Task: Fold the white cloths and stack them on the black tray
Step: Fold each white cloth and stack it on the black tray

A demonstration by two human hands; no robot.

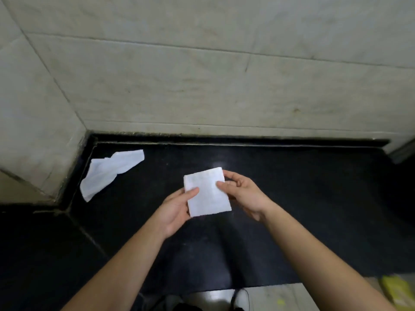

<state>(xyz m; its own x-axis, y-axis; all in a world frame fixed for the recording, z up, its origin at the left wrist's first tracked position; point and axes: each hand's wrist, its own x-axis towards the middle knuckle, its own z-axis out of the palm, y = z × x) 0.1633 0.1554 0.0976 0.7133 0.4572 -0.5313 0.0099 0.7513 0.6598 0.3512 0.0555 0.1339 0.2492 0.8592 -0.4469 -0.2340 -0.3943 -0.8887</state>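
A folded white cloth [207,194], a small neat rectangle, is held just above the black surface [303,198] in the middle of the view. My left hand [175,209] grips its left edge, thumb on top and fingers underneath. My right hand [243,194] pinches its right edge, thumb on top. A second white cloth [107,172] lies crumpled and unfolded on the black surface at the back left, close to the wall corner. I cannot tell the black tray apart from the dark surface.
Pale tiled walls [202,75] close off the back and the left side. The black surface's front edge runs along the bottom, with light floor and a shoe [241,298] below it. Something yellow [395,290] sits at the lower right.
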